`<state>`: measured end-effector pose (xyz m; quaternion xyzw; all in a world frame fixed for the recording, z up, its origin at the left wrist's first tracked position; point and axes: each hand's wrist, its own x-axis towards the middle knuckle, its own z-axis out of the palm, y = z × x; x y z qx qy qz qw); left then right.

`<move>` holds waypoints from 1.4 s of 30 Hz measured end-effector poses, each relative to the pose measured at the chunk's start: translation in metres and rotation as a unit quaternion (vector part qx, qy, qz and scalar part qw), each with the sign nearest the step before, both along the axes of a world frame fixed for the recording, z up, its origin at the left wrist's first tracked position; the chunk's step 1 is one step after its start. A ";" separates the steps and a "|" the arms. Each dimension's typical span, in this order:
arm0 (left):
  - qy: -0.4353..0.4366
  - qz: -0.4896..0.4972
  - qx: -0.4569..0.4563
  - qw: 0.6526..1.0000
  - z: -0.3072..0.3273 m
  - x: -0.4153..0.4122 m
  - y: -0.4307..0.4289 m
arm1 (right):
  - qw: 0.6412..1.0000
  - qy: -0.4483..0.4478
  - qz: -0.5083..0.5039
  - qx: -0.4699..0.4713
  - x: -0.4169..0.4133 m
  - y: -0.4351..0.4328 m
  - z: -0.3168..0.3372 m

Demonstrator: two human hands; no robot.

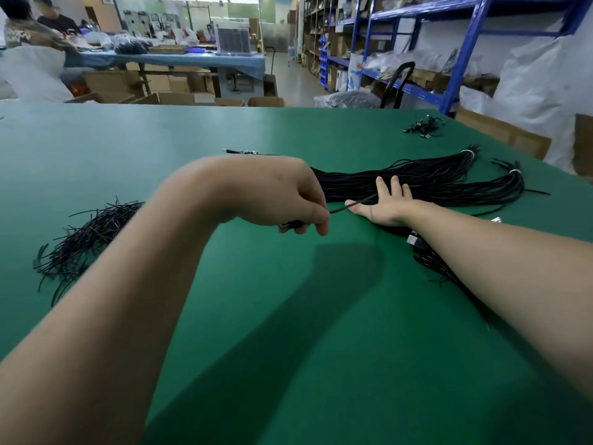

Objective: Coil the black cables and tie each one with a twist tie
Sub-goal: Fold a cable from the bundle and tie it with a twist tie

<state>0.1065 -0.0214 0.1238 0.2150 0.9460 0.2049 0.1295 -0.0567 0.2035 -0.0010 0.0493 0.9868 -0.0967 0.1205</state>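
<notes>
A thick bundle of long black cables (pixel 426 176) lies across the green table (pixel 288 316), bound with white ties at its far right ends. My left hand (pixel 288 200) is closed around the plug end of one black cable (pixel 351 205), which stretches taut to the right. My right hand (pixel 385 203) rests flat with fingers spread on the bundle, and the taut cable passes between its thumb and fingers. A pile of short black twist ties (pixel 86 239) lies at the left of the table.
A small heap of coiled cables (pixel 423 126) sits at the far right of the table. More cable ends with plugs (pixel 417 242) lie under my right forearm. Blue shelving (pixel 455 59), cardboard boxes and another worktable with people stand beyond the table's far edge.
</notes>
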 end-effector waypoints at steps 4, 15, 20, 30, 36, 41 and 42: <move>-0.031 -0.060 -0.007 0.998 0.032 0.027 -0.017 | 1.000 0.001 0.002 -0.008 0.002 0.000 0.002; -0.121 -0.035 -0.125 0.984 -0.013 0.014 -0.016 | 1.000 0.009 -0.002 0.001 0.013 -0.002 0.007; -0.131 -0.028 -0.156 0.979 -0.033 0.006 -0.001 | 1.000 0.009 -0.005 0.008 0.009 -0.001 0.003; 0.166 0.134 -0.096 0.972 -0.110 0.002 0.058 | 1.000 0.012 -0.010 0.019 0.008 -0.002 0.003; 0.165 0.107 -0.159 0.967 -0.107 -0.007 0.044 | 1.000 0.014 -0.011 0.021 0.011 -0.003 0.003; 0.153 0.067 -0.190 0.967 -0.101 -0.006 0.044 | 1.000 0.013 -0.007 0.019 0.010 -0.002 0.002; 0.148 0.064 -0.184 0.970 -0.099 -0.006 0.044 | 1.000 0.013 -0.006 0.018 0.009 -0.002 0.001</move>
